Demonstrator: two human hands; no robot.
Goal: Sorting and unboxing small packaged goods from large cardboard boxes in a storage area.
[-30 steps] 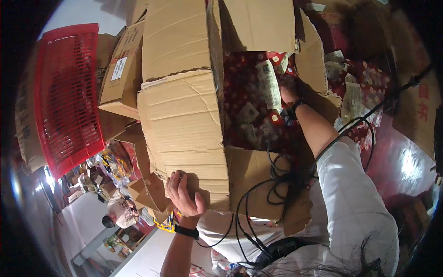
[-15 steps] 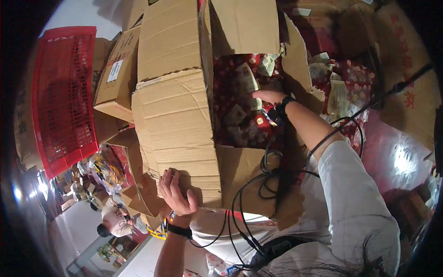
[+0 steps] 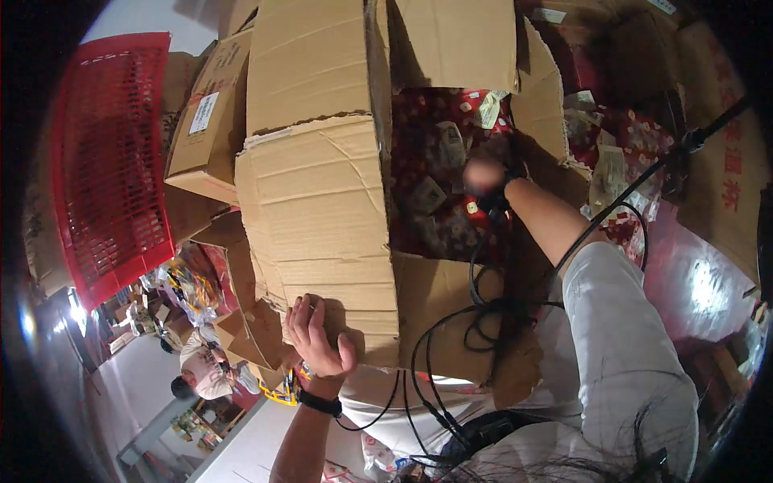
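Note:
An open cardboard box [image 3: 314, 201] stands in front of me, its flaps folded outward. Inside lie red patterned packages [image 3: 431, 161] with clear wrapping and pale paper labels. My left hand [image 3: 318, 338] rests on the box's wide left flap near its front edge, fingers stretched out and holding nothing. My right hand [image 3: 485, 173] reaches down into the box at its right side, over the red packages. Its fingers are smeared and partly hidden, so whether it grips a package does not show. Black bands circle both wrists.
More red packages [image 3: 616, 145] lie in an adjoining box on the right. A red plastic crate [image 3: 113, 161] and a closed carton [image 3: 209, 121] stand left. Black cables [image 3: 475, 302] loop across the box front and my right arm. Another person [image 3: 211, 370] is at lower left.
My right hand has gone from fingers stretched leftward over a label to a blurred, downward-turned pose in the box. The view has shifted slightly; my left hand stays on the flap.

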